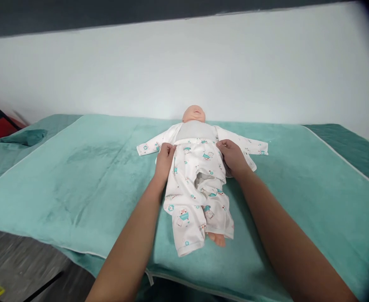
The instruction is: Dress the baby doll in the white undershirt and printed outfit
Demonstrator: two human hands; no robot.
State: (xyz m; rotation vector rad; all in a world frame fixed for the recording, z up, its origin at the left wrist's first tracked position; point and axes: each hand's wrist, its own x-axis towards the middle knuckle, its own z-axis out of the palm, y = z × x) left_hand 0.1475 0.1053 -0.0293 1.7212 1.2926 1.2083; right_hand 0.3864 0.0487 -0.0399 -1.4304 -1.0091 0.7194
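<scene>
Green cloth under doll, wall behind.

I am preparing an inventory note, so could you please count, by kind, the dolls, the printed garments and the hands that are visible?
Doll: 1
Printed garments: 2 (trousers, jacket)
Hands: 2 (left hand, right hand)
Total: 5

My head-worn view, forward and down
I look from near at the pink plastic doll on teal plush cloth.
</scene>
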